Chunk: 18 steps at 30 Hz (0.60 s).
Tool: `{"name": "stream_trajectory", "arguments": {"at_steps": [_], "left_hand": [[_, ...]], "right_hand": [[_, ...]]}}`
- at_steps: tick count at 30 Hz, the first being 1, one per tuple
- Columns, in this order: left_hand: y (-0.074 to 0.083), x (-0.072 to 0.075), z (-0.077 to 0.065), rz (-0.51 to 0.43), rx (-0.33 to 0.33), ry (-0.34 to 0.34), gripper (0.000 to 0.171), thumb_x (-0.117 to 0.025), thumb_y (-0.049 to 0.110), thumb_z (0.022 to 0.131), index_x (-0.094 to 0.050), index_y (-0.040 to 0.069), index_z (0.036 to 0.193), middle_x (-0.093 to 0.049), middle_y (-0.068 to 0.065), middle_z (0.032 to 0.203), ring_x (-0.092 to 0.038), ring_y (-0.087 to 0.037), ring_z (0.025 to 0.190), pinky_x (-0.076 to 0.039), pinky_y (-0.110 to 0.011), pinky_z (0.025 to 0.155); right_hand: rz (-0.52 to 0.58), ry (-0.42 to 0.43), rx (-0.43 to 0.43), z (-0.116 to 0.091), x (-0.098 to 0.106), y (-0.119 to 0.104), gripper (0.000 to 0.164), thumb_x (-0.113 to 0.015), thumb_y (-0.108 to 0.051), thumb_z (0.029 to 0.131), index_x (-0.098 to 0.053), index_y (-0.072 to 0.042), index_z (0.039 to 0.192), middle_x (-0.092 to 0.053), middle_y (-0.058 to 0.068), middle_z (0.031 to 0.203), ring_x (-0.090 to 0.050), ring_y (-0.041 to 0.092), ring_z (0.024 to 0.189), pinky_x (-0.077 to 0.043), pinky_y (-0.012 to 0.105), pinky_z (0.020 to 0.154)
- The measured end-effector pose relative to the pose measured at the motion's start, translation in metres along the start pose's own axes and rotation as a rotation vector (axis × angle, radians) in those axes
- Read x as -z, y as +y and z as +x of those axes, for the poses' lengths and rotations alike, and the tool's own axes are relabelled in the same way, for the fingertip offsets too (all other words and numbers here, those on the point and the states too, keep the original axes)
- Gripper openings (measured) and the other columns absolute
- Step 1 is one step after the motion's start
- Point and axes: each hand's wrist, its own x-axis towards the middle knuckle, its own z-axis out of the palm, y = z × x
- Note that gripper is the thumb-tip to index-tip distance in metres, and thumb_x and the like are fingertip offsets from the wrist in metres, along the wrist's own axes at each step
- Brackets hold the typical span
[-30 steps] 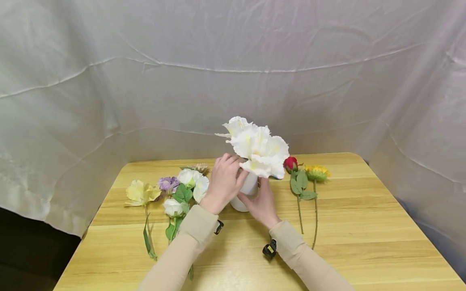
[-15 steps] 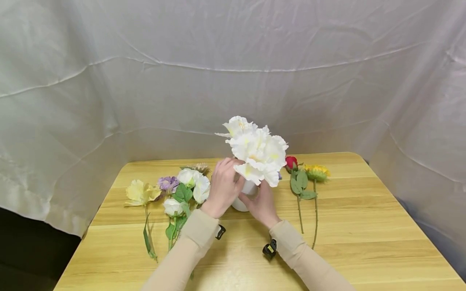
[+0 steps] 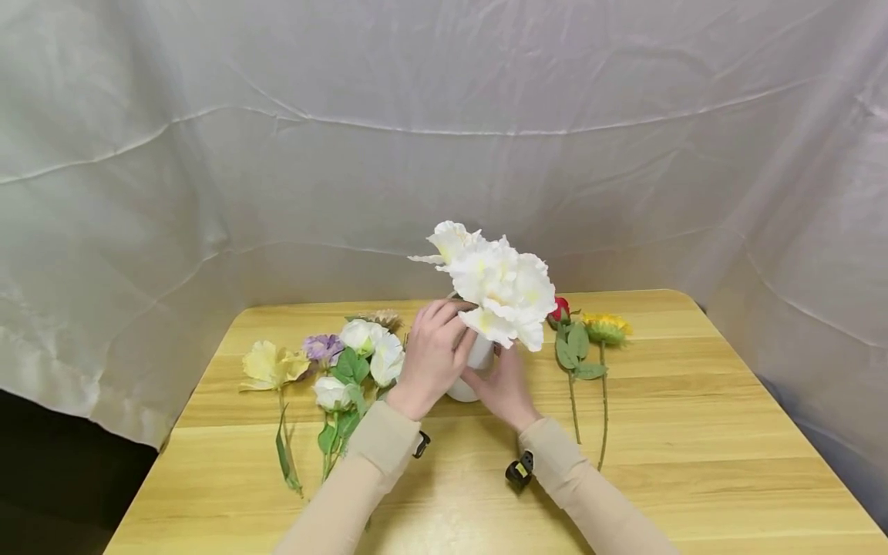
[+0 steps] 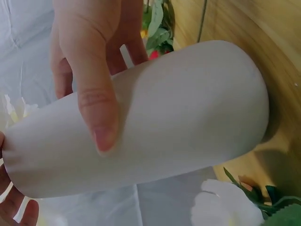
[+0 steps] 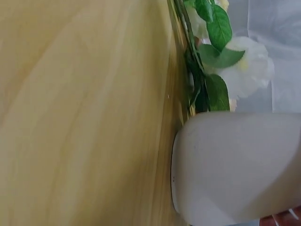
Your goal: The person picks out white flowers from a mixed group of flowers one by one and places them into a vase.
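Observation:
A tall white vase (image 3: 481,354) stands on the table with a large ruffled white flower (image 3: 496,285) above its mouth. My left hand (image 3: 432,358) is at the vase's top, fingers curled around the flower's stem right at the rim; petals and fingers mostly hide the stem. Lower down, my right hand (image 3: 505,389) grips the vase's side. In the left wrist view the right thumb (image 4: 99,117) lies across the vase, while left fingertips (image 4: 16,205) show at its rim. The right wrist view has the vase's base (image 5: 211,165) close against the tabletop.
Left of the vase lie a yellow flower (image 3: 274,366), a purple flower (image 3: 322,348) and several white flowers (image 3: 364,337) with green leaves. To the right are a red rose (image 3: 560,311) and a sunflower (image 3: 606,327) on long stems. Grey cloth (image 3: 444,177) hangs behind the wooden table (image 3: 694,432).
The white flower head tipped slightly forward and left, then swung back to the right, with small moves of the left hand. The right hand has kept its grip on the vase.

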Motion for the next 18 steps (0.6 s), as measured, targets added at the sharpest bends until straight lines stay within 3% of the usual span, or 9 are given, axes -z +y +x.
{"name": "stream_trajectory", "arguments": {"at_steps": [4, 9, 15, 18], "left_hand": [[-0.001, 0.001, -0.003, -0.007, 0.008, -0.014, 0.02, -0.056, 0.018, 0.091, -0.068, 0.01, 0.104, -0.066, -0.002, 0.112, -0.056, -0.019, 0.11, -0.042, -0.035, 0.1], [-0.004, 0.004, -0.006, -0.048, 0.009, 0.021, 0.028, -0.059, 0.019, 0.089, -0.064, 0.008, 0.114, -0.064, -0.005, 0.116, -0.056, -0.019, 0.112, -0.041, -0.033, 0.103], [-0.011, 0.011, -0.011, -0.085, 0.026, 0.066, 0.03, -0.057, 0.022, 0.091, -0.062, 0.009, 0.118, -0.062, -0.005, 0.12, -0.056, -0.019, 0.112, -0.042, -0.034, 0.1], [-0.017, 0.014, -0.016, -0.083, 0.049, 0.068, 0.03, -0.057, 0.021, 0.091, -0.062, 0.01, 0.118, -0.061, -0.006, 0.12, -0.056, -0.02, 0.112, -0.043, -0.036, 0.099]], "right_hand": [[0.035, -0.038, -0.034, 0.002, 0.003, 0.002, 0.082, -0.079, -0.02, 0.074, -0.031, -0.016, 0.141, -0.047, 0.007, 0.134, -0.05, 0.026, 0.117, -0.043, 0.048, 0.098], [0.014, -0.075, -0.085, 0.003, 0.006, 0.003, 0.075, -0.078, -0.025, 0.075, -0.037, -0.014, 0.137, -0.051, 0.006, 0.129, -0.053, 0.024, 0.114, -0.045, 0.046, 0.097], [0.045, -0.108, -0.03, 0.009, 0.011, 0.008, 0.081, -0.079, -0.025, 0.075, -0.033, -0.019, 0.141, -0.047, 0.004, 0.135, -0.051, 0.023, 0.118, -0.046, 0.045, 0.097], [0.049, -0.14, -0.044, 0.01, 0.015, 0.008, 0.079, -0.079, -0.023, 0.075, -0.034, -0.016, 0.14, -0.049, 0.007, 0.133, -0.053, 0.026, 0.117, -0.045, 0.047, 0.097]]}}
